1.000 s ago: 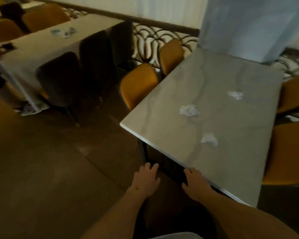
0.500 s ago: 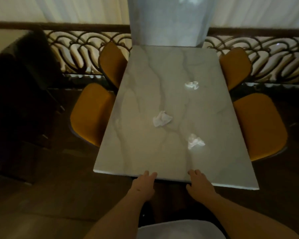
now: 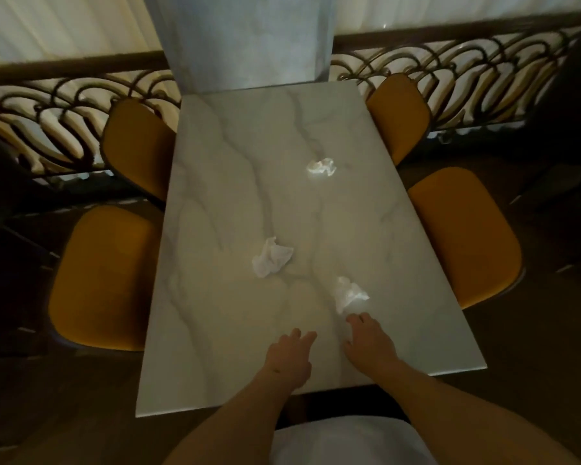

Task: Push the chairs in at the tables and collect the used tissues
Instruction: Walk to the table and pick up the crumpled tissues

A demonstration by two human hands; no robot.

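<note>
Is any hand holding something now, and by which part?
Nothing is held. The right hand reaches toward the nearest tissue; the left hand is open.

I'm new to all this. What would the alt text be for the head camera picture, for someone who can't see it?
A person's left hand and right hand reach out, fingers extended, over a marble-look table toward three crumpled white tissues; the nearest tissue lies just beyond the right fingertips. Four orange chairs, two on each side, are tucked against the table, with an ornate railing behind.
</note>
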